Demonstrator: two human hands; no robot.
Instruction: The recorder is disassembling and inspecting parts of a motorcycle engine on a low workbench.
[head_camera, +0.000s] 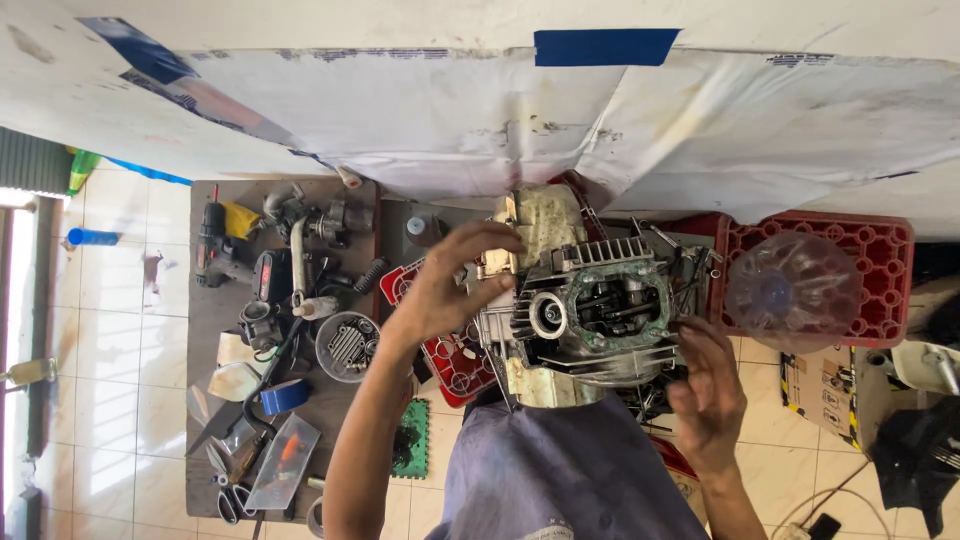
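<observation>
The grey metal engine block with cooling fins and a green gasket round its open top (590, 310) sits between the two hands, resting on the person's lap above the blue-grey cloth (570, 480), with a red plastic crate (880, 270) behind and to the right of it.

The left hand (450, 285) curls against the block's left side, fingers bent over the upper corner near the round silver port; its grip looks loosely wrapped, touching rather than clamping. The right hand (710, 385) lies at the lower right of the block, fingers spread and partly open, fingertips touching the fins; whether it carries any weight I cannot tell.

By its looks the block is heavy, rigid cast metal, probably oily and so slippery. The thin fins have sharp edges and could bend or cut; the green gasket is soft and easily torn. The solid flanks below the fins seem the safest places to take hold, one grip on each side.

Room is tight. Just left of the left grip a dark counter (205, 330) is crowded with a cordless drill (212, 245), a round metal bowl of small parts (347, 345), a roll of blue tape (285, 397) and scissors. Beyond the right grip a clear plastic bottle (793, 290) lies on the crate. A stained white sheet (500, 110) hangs close above both hands. The tiled floor (110, 300) shows beyond the counter.
</observation>
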